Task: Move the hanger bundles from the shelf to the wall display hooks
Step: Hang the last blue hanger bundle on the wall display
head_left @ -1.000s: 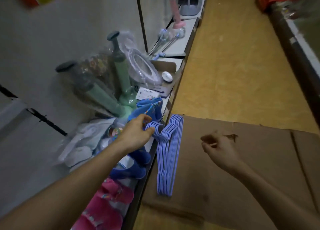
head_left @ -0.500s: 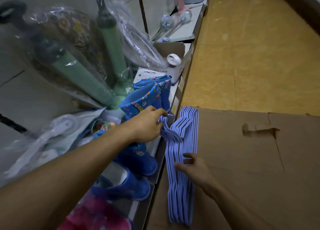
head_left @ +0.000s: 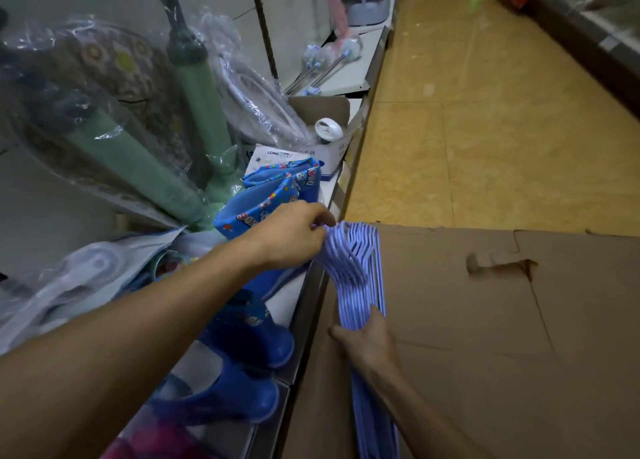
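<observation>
Between two hands [head_left: 294, 240], one hanger bundle [head_left: 360, 278]

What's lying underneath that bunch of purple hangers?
The hanger bundle lies on flattened brown cardboard beside the shelf edge. The left hand pinches its hooks, the right hand grips its middle. What lies beneath the cardboard is hidden.

Bundle of lilac wire hangers [head_left: 360, 271] at frame centre, on flattened brown cardboard sheet [head_left: 485, 337], right of blue rubber boots [head_left: 249, 341] on low metal shelf [head_left: 308, 306].
</observation>
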